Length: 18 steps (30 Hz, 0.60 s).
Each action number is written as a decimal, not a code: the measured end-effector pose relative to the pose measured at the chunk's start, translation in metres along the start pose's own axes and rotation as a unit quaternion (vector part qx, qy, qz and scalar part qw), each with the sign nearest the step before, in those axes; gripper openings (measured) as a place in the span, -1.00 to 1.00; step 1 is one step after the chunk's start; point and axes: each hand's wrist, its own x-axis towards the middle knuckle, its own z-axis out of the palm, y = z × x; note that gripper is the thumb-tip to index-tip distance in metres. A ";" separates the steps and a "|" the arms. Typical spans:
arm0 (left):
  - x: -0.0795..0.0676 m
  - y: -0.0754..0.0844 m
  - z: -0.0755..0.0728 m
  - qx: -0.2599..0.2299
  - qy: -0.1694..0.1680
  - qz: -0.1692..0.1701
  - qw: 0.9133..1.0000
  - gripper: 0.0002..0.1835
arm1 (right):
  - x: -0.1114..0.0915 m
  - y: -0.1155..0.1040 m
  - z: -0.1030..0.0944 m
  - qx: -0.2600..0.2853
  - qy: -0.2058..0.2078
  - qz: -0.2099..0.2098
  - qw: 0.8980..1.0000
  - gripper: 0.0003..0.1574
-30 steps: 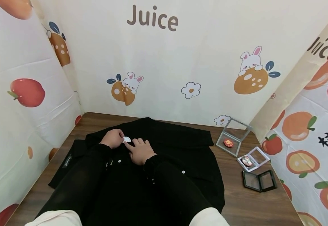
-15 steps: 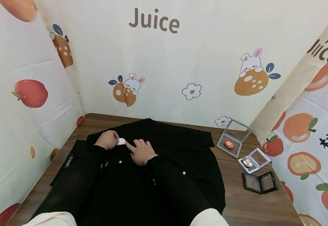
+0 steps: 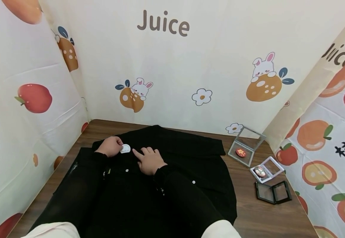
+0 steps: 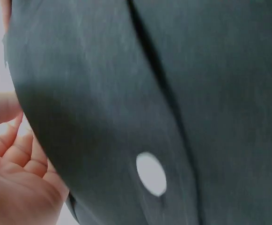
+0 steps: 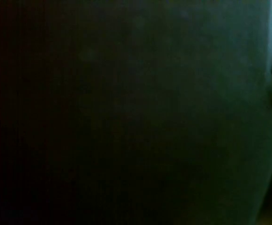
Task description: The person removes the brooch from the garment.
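A black shirt (image 3: pixel 187 155) with small white buttons lies spread over the table. In the head view my left hand (image 3: pixel 110 146) pinches the edge of a small, round white piece (image 3: pixel 125 148) over the shirt's upper left part. My right hand (image 3: pixel 150 161) rests on the shirt just right of it, index finger extended and apart from the white piece. The left wrist view shows my left hand (image 4: pixel 23 173) with curled fingers at the left edge, while a black sleeve (image 4: pixel 93 93) with a white button hides the rest. Dark cloth (image 5: pixel 126 112) fills most of the right wrist view.
To the right on the wooden table (image 3: pixel 249 215) stand three open cases: a grey clear case (image 3: pixel 240 155) with a red badge (image 3: pixel 240 152), a white case (image 3: pixel 267 169) with a patterned badge (image 3: pixel 259 171), and a black case (image 3: pixel 273 192). Printed curtains (image 3: pixel 172 66) surround the table.
My left hand has shifted left with the white piece, away from my right index fingertip. More of the white piece shows. My right hand stays nearly in place.
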 end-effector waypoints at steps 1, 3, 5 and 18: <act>-0.001 -0.002 -0.003 -0.004 0.002 0.001 1.000 -0.85 | -0.001 0.000 0.000 0.006 0.002 0.000 1.000 -0.20; -0.004 -0.006 -0.008 -0.015 0.005 -0.004 1.000 -0.83 | -0.003 0.002 0.000 0.017 0.003 -0.002 1.000 -0.17; -0.006 -0.008 -0.013 -0.025 0.008 -0.007 1.000 -0.82 | -0.006 0.004 -0.003 0.035 0.000 -0.005 0.999 -0.12; -0.039 0.046 -0.008 -0.143 0.022 0.073 0.987 -0.85 | -0.067 0.033 -0.040 0.323 0.046 -0.022 0.945 -0.11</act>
